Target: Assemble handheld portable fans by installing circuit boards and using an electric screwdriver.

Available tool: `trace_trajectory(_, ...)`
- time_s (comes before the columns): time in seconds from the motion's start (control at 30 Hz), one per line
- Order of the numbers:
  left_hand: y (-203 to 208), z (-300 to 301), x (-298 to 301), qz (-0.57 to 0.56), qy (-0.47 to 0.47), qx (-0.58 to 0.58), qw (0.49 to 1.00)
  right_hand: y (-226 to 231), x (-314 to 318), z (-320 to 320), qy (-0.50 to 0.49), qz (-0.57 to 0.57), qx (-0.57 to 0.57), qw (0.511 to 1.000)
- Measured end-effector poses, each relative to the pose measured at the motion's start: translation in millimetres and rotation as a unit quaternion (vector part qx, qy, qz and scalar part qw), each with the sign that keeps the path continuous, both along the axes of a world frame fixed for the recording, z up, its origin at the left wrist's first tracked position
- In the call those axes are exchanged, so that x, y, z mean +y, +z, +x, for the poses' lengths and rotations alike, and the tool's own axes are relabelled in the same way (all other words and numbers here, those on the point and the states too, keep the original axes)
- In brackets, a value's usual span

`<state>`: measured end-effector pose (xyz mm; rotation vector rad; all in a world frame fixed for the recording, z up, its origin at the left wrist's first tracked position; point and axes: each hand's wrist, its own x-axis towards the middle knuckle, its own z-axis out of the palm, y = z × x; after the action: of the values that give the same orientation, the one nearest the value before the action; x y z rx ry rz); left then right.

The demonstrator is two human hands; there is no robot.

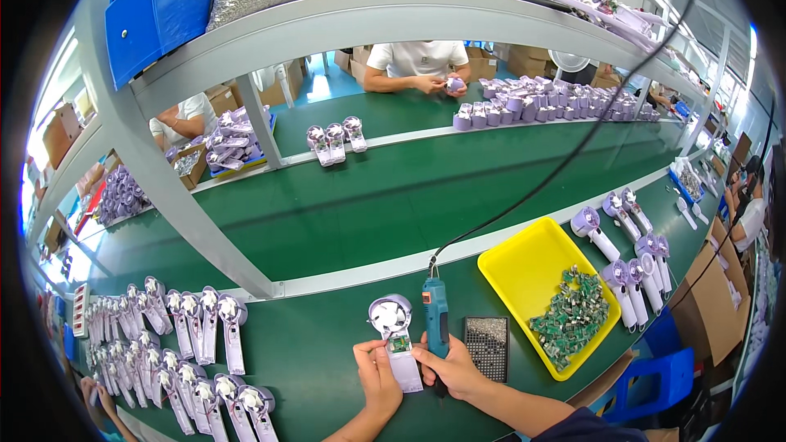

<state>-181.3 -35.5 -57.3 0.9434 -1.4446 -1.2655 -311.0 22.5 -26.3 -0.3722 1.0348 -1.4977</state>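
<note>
At the 6 o'clock edge of the table [344, 221], the left hand [378, 376] pins an open lilac fan half [395, 340] while the right hand [449, 367] grips the electric screwdriver [435, 319]; finished-looking rows lie at 8 o'clock, circuit boards [573, 315] fill the yellow tray [524, 266] at 4 o'clock, so much seemingly remains.

My one head view looks steeply down at the green bench [327, 360] from close above its near edge, facing across the conveyor belt [393, 188] toward the far side; straight shelf rails bend near the rim.
</note>
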Motion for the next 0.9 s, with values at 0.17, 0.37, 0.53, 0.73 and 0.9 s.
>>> trace_trajectory(0.17, -4, -4, 10, 0.063, 0.025, 0.047, 0.997, -2, -1, 7, -0.021, -0.001, 0.008, 1.0)
trace_trajectory(0.37, 0, -8, 12, 0.083, 0.036, 0.109, 0.99, -9, -1, 12, -0.017, -0.006, 0.016, 1.0)
trace_trajectory(0.53, 6, -8, 11, 0.085, 0.032, 0.114, 0.989, -16, -2, 12, -0.015, -0.015, -0.004, 1.0)
trace_trajectory(0.73, -3, -7, 11, 0.026, 0.061, 0.082, 0.994, -10, -1, 13, -0.003, -0.012, -0.002, 1.0)
trace_trajectory(0.9, 3, -6, 16, 0.039, 0.042, 0.095, 0.994, -14, 3, 13, 0.0, -0.02, -0.004, 1.0)
